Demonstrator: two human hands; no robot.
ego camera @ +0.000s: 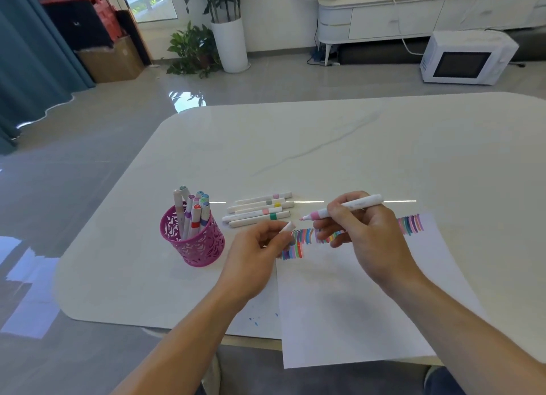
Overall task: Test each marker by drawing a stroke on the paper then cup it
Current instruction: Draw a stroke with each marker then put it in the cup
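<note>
Near the bench's point(325, 143) front edge, the right hand point(363, 238) grips an uncapped pink marker point(351, 206), tip poised over the paper point(354, 306). The left hand point(257, 250) pinches its cap point(288, 227) close by, likely for recapping. The pink cup point(193, 247) stands toward the left edge.

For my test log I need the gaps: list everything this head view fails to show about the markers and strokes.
- Head view: strokes in mid-row, hidden behind the right hand.
- Head view: print on the held marker, too small and blurred.
- Head view: lower halves of the markers in the cup, behind its wall; count unclear.
- Head view: most of the cap, pinched by the left hand.
</note>
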